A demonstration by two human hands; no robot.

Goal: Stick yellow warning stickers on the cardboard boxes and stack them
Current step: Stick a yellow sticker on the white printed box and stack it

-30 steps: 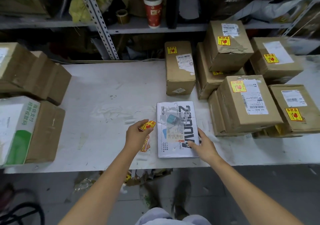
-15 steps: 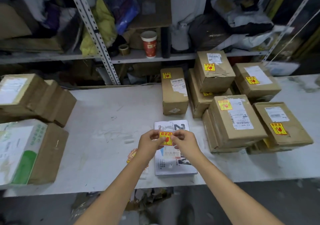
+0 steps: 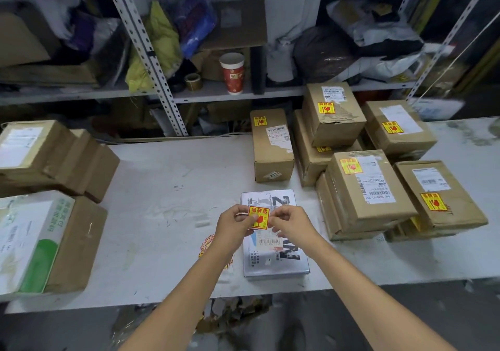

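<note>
Yellow sticker [image 3: 259, 217] pinched between left hand [image 3: 234, 222], right hand [image 3: 290, 222] fingers.

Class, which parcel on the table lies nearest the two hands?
The flat white printed parcel, directly under the left hand and right hand pinching the yellow sticker; the brown cardboard boxes sit farther away.

One held sticker [image 3: 259, 217], one white box [image 3: 273, 260], one paper cup [image 3: 232, 74]
</note>
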